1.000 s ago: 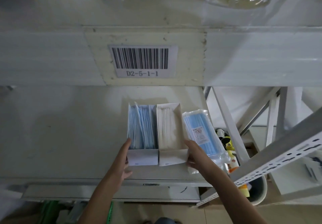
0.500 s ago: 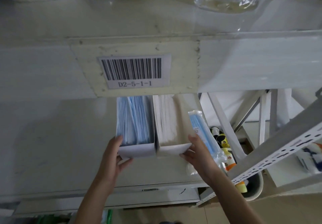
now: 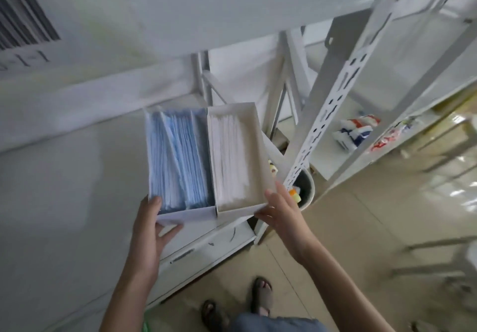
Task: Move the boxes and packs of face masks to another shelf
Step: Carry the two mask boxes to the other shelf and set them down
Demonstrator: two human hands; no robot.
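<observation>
Boxes [image 3: 206, 158] of blue and white masks sit gripped between both hands [image 3: 148, 224] [image 3: 280, 209]; barcode label [image 3: 24, 25] reads "-1-1".

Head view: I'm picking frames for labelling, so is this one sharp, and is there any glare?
Head view: motion-blurred, worst at the barcode label and shelf upright; the mask boxes and both hands stay readable; window glare washes the floor at right.

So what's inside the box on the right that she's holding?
The right-hand box holds a row of white face masks standing on edge, filling most of it. Its bottom and whatever lies under the masks are hidden. The right hand grips its near corner.
</observation>
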